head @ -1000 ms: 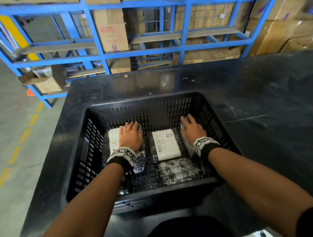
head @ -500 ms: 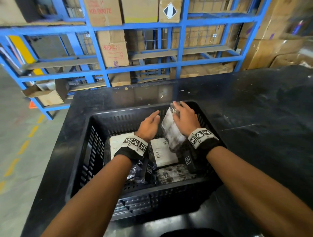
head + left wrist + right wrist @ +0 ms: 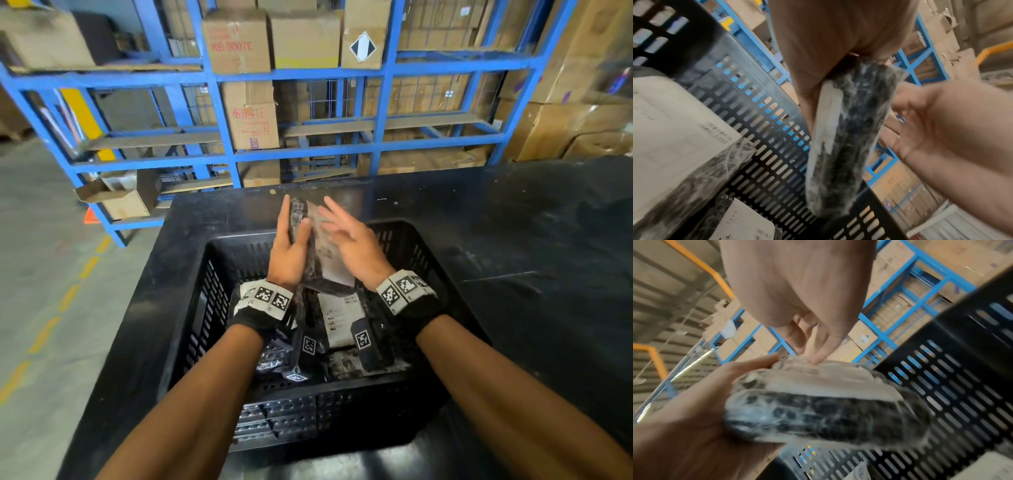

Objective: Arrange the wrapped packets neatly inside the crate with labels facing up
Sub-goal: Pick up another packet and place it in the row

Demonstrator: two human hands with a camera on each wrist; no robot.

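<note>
Standing on edge above the black slotted plastic crate (image 3: pixel 191 308), the clear-film-wrapped dark packet with a white paper label (image 3: pixel 320 253) is raised, probably so its label side can be found. The left hand (image 3: pixel 289 253) grips one face, thumb across the film; the right hand (image 3: pixel 352 246) lies spread and relaxed on the label face, steadying it. Two label-up wrapped packets (image 3: pixel 339 317) lie on the crate floor below. Open floor shows toward the far wall; the dark surface (image 3: pixel 513 257) lies bare around the rim.
</note>
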